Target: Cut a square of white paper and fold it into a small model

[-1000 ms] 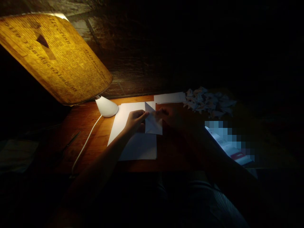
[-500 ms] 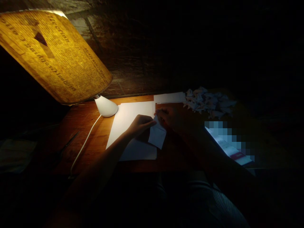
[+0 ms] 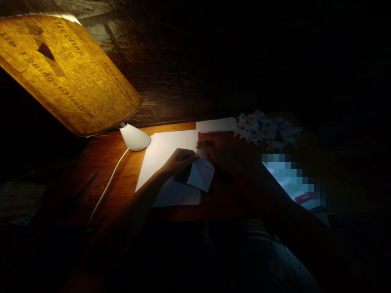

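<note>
In dim lamp light, my left hand point(image 3: 179, 160) and my right hand point(image 3: 214, 149) both pinch the top of a small folded white paper point(image 3: 201, 175) held just above a larger white sheet point(image 3: 166, 152) on the wooden table point(image 3: 113, 171). Each hand has its fingers closed on the paper's upper corner, the hands almost touching. The folded piece hangs tilted, its lower point toward me.
A white lamp base point(image 3: 134, 137) with a cord point(image 3: 105, 189) stands left of the sheet under a large printed yellow shade point(image 3: 67, 73). A heap of small folded papers point(image 3: 265, 128) lies at the back right. A lit screen point(image 3: 295, 183) lies right. Scissors point(image 3: 85, 187) rest at left.
The folded paper went from lying flat on the sheet to lifted and turned between both hands. It now hangs diagonally. The hands have drawn closer together.
</note>
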Motion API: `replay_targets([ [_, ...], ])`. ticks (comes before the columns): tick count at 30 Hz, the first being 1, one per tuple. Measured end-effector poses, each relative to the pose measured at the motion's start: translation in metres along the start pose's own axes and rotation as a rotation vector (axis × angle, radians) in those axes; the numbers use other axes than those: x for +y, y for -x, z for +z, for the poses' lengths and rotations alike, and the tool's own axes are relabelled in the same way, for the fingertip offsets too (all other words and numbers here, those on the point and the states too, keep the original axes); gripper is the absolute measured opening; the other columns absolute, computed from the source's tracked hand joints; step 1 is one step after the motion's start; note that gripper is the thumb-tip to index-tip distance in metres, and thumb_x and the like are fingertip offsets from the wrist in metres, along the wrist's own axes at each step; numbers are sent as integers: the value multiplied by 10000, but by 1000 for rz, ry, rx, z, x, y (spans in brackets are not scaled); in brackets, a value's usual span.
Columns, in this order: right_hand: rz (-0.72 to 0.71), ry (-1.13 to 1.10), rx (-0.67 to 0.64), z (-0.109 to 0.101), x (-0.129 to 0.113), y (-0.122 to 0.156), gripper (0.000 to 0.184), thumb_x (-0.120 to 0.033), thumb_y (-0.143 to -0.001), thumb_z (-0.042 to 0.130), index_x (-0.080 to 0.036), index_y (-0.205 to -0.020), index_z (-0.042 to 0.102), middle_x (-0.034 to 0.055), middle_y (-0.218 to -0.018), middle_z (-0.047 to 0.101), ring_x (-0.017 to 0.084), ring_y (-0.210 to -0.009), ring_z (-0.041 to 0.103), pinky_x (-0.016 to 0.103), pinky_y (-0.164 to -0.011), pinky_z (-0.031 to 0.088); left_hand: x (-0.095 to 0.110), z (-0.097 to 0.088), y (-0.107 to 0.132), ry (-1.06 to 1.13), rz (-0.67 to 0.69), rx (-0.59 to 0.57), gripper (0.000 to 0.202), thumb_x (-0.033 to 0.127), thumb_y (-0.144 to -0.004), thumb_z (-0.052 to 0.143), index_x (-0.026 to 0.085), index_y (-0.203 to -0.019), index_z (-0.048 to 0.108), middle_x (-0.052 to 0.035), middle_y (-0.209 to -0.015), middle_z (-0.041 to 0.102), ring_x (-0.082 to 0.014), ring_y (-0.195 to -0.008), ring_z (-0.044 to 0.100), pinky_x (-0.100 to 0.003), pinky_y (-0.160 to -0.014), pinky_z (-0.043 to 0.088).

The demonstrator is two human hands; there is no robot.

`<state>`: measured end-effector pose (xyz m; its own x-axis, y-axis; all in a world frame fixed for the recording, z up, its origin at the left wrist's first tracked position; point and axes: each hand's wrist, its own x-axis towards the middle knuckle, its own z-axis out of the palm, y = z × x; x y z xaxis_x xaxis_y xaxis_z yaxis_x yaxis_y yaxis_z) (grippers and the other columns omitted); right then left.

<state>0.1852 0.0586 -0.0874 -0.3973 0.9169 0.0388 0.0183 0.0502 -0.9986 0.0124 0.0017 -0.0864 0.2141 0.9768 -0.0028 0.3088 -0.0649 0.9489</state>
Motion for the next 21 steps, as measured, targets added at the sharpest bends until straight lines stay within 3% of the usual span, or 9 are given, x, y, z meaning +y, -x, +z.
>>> replay_targets([
  [7,38,-61,24,3,-7,3,250,-330,-867,714,-199,-660,671,-31,-537,558,119,-520,486,287,-536,365,2,-1,0,-56,19,-14,523,587,-815,704,197,-551,479,21,-567,384,-110,-537,353,-230,-465,212],
  [14,-30,-54,-24,-1,4,-1,316,-402,-880,694,-195,-647,646,16,-656,654,127,-583,533,287,-567,393,3,-3,1,-48,35,-67,548,589,-811,702,197,-542,430,37,-560,345,-98,-536,313,-235,-481,203],
  [21,-39,110,-147,-8,8,-3,468,-600,-809,746,-203,-622,583,-19,-593,545,114,-554,449,284,-533,329,-5,-3,-1,-9,41,-31,479,545,-807,722,175,-584,515,32,-566,431,-98,-545,383,-233,-508,258],
])
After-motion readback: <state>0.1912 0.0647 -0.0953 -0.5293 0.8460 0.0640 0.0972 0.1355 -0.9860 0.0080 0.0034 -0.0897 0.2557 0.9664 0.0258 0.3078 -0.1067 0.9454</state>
